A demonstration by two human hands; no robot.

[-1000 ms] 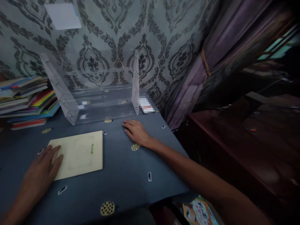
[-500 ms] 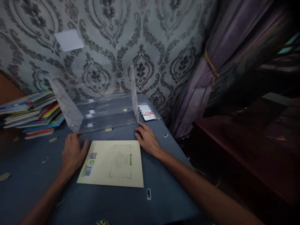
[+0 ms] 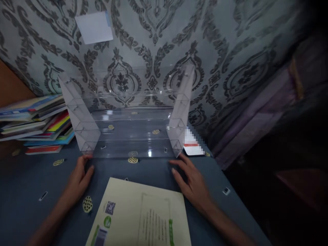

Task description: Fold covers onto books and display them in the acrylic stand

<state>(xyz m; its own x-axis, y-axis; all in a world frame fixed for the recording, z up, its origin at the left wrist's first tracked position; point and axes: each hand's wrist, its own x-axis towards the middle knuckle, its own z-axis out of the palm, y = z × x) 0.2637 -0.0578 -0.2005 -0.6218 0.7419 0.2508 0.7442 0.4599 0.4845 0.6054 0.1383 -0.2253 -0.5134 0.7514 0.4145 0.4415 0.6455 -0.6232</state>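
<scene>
Dark-blue patterned tablecloth (image 3: pixel 25 218): spans the lower view.
Clear stepped plastic rack (image 3: pixel 79 119): stands on the cloth.
Cream rectangular book (image 3: pixel 128 212): lies flat before the rack.
Right hand (image 3: pixel 193 184): at the rack's right front corner, fingers and thumb spread.
Left hand (image 3: pixel 79 176): at its left corner, thumb apart from bent fingers; contact unclear.

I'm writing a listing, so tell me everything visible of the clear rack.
The clear rack looks plastic: two whitish side panels with small fastener-like dots, joined by see-through horizontal tiers that catch bright reflections. It stands upright on the dark blue tabletop before patterned wallpaper. The left hand and right hand are at its lower front corners; whether they touch it is unclear.
</scene>
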